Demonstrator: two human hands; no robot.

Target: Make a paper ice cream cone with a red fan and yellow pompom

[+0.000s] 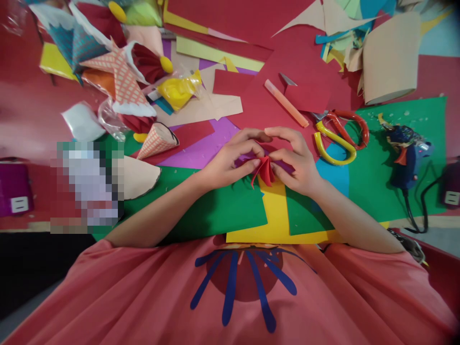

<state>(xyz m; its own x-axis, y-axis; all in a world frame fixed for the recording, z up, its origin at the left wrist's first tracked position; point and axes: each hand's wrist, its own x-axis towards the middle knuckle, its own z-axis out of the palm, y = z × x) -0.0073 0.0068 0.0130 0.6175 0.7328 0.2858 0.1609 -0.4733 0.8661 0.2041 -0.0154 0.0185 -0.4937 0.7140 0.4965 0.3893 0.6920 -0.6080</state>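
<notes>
Hands pinch red paper; labels illegible

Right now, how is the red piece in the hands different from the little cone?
The red piece is plain; the cone is checked. The red piece has folds; the cone is rolled. The left hand and right hand pinch the red piece; the cone lies unheld. Both are bent thin sheet.

The red piece looks like matt paper, the scissors' handles glossy plastic.
</notes>
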